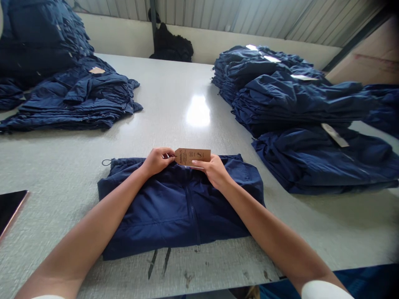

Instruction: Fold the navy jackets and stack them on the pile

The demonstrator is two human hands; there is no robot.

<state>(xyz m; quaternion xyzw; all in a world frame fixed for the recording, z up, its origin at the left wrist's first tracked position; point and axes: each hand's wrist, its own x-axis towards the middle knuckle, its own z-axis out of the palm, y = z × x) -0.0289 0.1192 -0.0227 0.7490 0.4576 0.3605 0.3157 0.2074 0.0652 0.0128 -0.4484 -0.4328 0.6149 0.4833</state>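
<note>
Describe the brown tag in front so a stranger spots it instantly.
Go to the pale table, then the folded navy garment near its front edge. Above that garment's far side is a brown printed tag, the left hand at its clipped-corner end, the right hand at the other. Unlike the other tags lying on garment piles, it is held up.

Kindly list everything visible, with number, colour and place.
Folded garment: one, navy, near middle
Held tag: one, brown, in both hands
Left stacks: at least two, navy, left
Right stacks: at least three, navy, right
Stack tags: five, four whitish right, one tan left
Flat object: one, black, left edge
Table: one, grey, beneath
Bundle: one, black, back
Post: one, dark, back
Wall: one, grey-cream, back
Cardboard: one, brown, upper right
Fabric: uncounted, blue, lower right
Sleeves: two, white, bottom
Left hand: one, tag's left end
Right hand: one, tag's right end
</note>
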